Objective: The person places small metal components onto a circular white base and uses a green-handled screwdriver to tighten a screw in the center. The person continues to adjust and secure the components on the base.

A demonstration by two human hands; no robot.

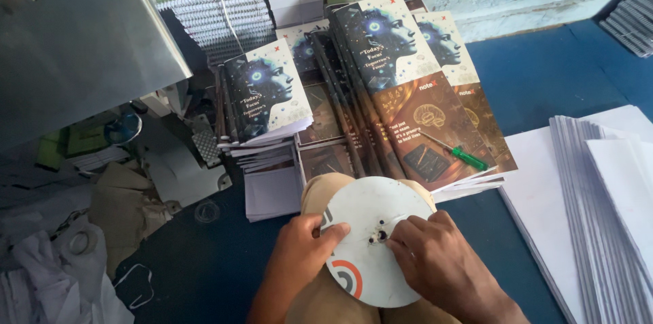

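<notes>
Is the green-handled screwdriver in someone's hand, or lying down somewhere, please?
Lying down: the screwdriver rests flat on a stacked notebook cover, while both hands are on the white disc.

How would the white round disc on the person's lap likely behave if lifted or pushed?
The white disc looks flat and keeps its shape under both hands, so it is probably stiff. Being round, it might roll if stood on edge. Its smooth face could slip, which may be why the left hand steadies it.

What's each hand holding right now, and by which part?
Both hold the round white disc with a red-orange ring mark. The left hand grips its left rim, thumb on the face. The right hand has its fingertips at the centre hole.
</notes>
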